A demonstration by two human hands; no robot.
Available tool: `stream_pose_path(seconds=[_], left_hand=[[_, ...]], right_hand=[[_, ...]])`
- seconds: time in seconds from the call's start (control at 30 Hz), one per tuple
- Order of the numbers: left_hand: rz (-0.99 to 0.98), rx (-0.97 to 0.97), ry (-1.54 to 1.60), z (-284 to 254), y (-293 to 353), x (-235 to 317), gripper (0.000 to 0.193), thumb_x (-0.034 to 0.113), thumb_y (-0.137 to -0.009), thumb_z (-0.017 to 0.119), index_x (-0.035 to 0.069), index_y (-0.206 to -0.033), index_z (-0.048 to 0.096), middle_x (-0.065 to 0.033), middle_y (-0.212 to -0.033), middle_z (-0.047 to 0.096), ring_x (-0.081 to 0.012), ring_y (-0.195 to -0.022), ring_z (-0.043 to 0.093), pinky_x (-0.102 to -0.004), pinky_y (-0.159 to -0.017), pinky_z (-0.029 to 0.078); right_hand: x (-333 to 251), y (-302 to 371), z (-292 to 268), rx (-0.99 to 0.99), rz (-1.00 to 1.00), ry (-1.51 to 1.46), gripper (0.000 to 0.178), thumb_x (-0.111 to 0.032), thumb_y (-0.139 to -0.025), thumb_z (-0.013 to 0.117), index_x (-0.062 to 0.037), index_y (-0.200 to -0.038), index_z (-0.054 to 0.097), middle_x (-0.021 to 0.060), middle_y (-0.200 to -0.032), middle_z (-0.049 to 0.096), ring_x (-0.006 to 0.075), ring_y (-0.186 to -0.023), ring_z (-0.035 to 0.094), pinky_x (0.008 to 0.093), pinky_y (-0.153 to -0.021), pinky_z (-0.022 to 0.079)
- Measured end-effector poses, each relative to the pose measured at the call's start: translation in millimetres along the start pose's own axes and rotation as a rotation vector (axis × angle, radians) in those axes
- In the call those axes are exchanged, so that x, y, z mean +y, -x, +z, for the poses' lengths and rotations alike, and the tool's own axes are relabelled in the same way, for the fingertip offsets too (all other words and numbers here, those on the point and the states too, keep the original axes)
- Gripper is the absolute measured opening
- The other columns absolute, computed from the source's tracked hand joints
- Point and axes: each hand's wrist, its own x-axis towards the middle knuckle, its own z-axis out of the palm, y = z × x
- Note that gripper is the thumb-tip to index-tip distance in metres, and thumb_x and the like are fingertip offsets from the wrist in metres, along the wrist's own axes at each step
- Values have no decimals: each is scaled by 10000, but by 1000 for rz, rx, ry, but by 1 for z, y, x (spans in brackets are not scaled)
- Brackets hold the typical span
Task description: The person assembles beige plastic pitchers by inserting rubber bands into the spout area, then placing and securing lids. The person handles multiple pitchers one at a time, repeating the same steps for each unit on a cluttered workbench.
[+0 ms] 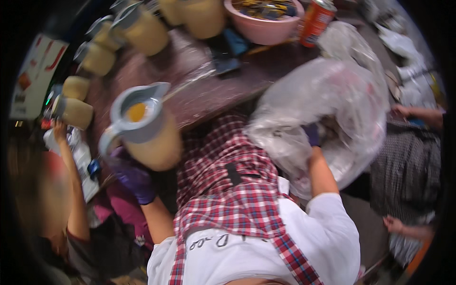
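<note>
My left hand (130, 176), in a purple glove, grips a jug (154, 142) low on its handle side. The jug has a translucent body with a pale yellowish look, a grey-blue lid and spout, and a round orange-yellow patch on the lid. It stands out over the near edge of the table, beside my checked apron. My right hand (311, 134), also gloved in purple, reaches into the mouth of a big clear plastic bag (342, 90). Its fingers are hidden among the bag's folds and blurred contents.
Several similar jugs (145, 33) line the far left of the dark red table (199, 102). At the back are a pink bowl (266, 31) of small yellow-and-dark pieces and an orange can (316, 23). A co-worker's hand (59, 129) touches a jug at left; another person's hands (401, 225) show at right.
</note>
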Motion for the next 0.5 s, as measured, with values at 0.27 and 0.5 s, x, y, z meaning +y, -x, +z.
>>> stream_pose_path(seconds=[0.27,0.5], left_hand=[[-799,-277,1044,-41,52,96,541,498,-940,674,8,-1161,618,-37,-1080,648,-118,-1004,589,-301,-911,466],[-674,-582,1227,-23,-2,135,405,335,-934,704,8,-1162,633,-49,-1108,654,-123,-1044,599,-300,-943,467]], right_hand=[[-212,106,-373,-238,-278,-989,605,-173,-867,625,14,-1431,510,151,-1381,574,276,-1278,548,393,-1106,403],[-363,120,-394,-778,-926,-1132,553,-232,-888,518,-11,-1395,539,192,-1414,541,315,-1333,490,433,-1127,362]])
